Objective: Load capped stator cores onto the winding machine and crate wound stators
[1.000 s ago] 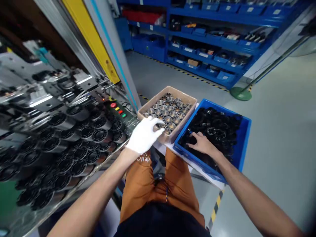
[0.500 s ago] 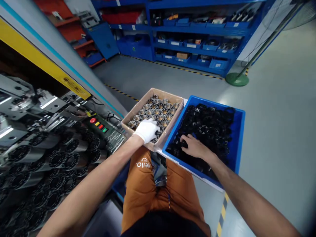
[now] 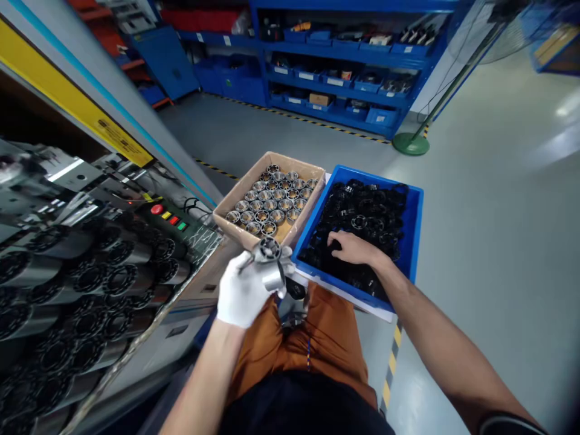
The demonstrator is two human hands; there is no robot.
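My left hand (image 3: 244,290), in a white glove, is raised in front of the cardboard box and grips metal stator cores. One stator core (image 3: 270,249) faces up with its slotted end showing; another (image 3: 273,277) lies below it in the palm. The cardboard box (image 3: 242,238) holds several similar cores standing in rows, with bare bottom at the near corner. My bare right hand (image 3: 356,248) reaches into the blue bin (image 3: 417,241), fingers curled among black ring-shaped parts (image 3: 362,222). Anything between these fingertips is too dark to make out.
On the left, many stacked metal cores (image 3: 129,281) cover a machine table beside a button panel (image 3: 170,219). A grey machine post (image 3: 136,121) rises behind them. Blue shelving (image 3: 335,54) stands at the back, with a green fan base (image 3: 410,144) at its right.
My left hand has lifted out of the cardboard box and come toward me with stator cores in its grip. My right hand stays in the blue bin. The view has shifted slightly.
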